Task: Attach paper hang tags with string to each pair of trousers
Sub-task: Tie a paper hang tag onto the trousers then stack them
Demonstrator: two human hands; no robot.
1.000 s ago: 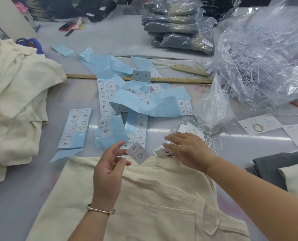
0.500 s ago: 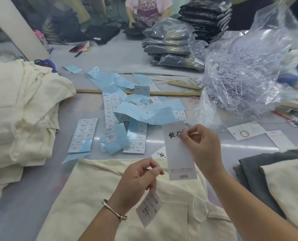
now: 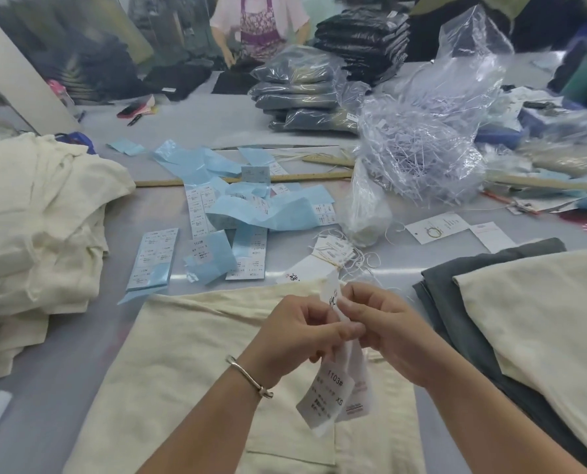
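Paper tags, one white hang tag (image 3: 333, 295) and a small size label (image 3: 324, 395) printed 1103# XS, sit pinched together between both hands just above the cream trousers (image 3: 196, 354) spread on the table (image 3: 46, 405). Left hand (image 3: 295, 331) and right hand (image 3: 384, 331) meet at the fingertips, each clamped on the tags. Thin card like this is light and fairly stiff but creases easily, so I judge the top edge near the hole the best place to hold. More strung tags (image 3: 329, 253) lie just beyond the waistband, near blue label sheets (image 3: 251, 213)
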